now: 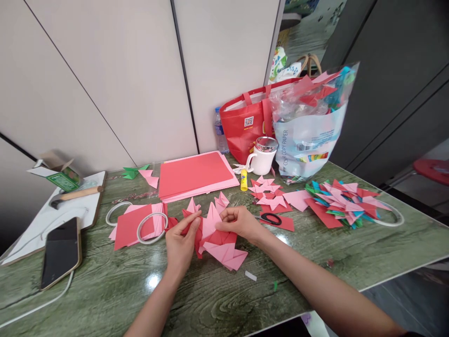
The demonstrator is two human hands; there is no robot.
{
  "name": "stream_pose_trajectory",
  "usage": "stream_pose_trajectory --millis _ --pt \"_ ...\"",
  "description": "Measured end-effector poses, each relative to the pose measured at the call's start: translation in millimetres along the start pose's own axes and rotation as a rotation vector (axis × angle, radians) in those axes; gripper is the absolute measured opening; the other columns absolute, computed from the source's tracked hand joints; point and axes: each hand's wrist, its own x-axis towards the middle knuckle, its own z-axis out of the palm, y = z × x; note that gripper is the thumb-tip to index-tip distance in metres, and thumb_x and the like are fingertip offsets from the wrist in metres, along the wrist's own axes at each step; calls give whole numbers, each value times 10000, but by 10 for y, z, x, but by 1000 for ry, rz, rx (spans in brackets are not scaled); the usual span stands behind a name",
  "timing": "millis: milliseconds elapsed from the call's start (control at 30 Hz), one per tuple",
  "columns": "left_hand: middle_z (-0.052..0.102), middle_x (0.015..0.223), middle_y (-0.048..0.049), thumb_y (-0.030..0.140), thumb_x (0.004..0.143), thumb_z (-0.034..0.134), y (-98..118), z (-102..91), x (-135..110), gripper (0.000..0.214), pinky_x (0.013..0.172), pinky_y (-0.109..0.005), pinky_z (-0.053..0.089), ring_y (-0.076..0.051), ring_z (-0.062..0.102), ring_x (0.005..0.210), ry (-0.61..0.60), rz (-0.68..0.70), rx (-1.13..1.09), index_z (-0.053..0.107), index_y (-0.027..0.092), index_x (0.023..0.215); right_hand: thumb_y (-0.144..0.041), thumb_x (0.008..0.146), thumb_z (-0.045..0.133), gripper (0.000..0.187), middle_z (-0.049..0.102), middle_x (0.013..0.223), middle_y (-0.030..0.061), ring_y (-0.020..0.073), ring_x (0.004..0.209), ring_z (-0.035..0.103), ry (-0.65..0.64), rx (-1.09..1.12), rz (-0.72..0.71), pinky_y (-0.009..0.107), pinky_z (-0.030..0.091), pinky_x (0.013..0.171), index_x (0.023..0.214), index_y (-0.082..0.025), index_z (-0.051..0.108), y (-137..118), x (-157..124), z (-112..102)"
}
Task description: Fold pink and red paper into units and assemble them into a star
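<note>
Between my two hands is a folded paper piece point(212, 223) made of red and pink paper, with pointed tips standing up. My left hand point(183, 237) pinches its red left side between thumb and fingers. On the other side, my right hand point(239, 223) has its fingers closed on the pink and red folds. The piece's lower pink flaps point(228, 255) spread out just over the table. Black-handled scissors point(271, 218) lie right of my right hand on red paper. A white ring point(152, 242) rests on stacked red and pink sheets point(128, 227) left of my left hand.
Large red and pink sheets point(194, 174) lie behind my hands. A yellow glue stick point(243, 180), white mug point(262, 159), red bag point(242, 133) and plastic paper bag point(305, 140) stand behind. Folded pieces point(345, 201) are heaped right. A phone point(61, 252) and hammer point(75, 195) are left.
</note>
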Motion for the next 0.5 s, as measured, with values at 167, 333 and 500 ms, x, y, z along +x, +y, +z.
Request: stream_pose_trajectory --millis 167,333,500 --pt "703 1034 -64 320 760 621 8 11 -16 260 916 -347 478 -231 633 1005 11 -6 -23 713 186 963 -401 543 758 345 492 529 -49 54 482 372 4 3 -7 201 275 471 602 -139 540 11 2 6" --pt "702 1033 -67 325 758 619 16 33 -32 283 906 -367 485 -241 639 992 39 -20 -46 707 172 979 -424 531 759 369 488 527 -51 53 484 372 8 20 3 198 281 470 606 -138 539 7 0 12" --pt "696 1050 -60 332 765 612 7 39 -37 291 931 -375 464 -240 628 1015 39 -27 -51 701 175 994 -424 537 757 363 490 524 -51 57 483 375 4 21 1 202 288 474 609 -142 540 -1 -5 16"
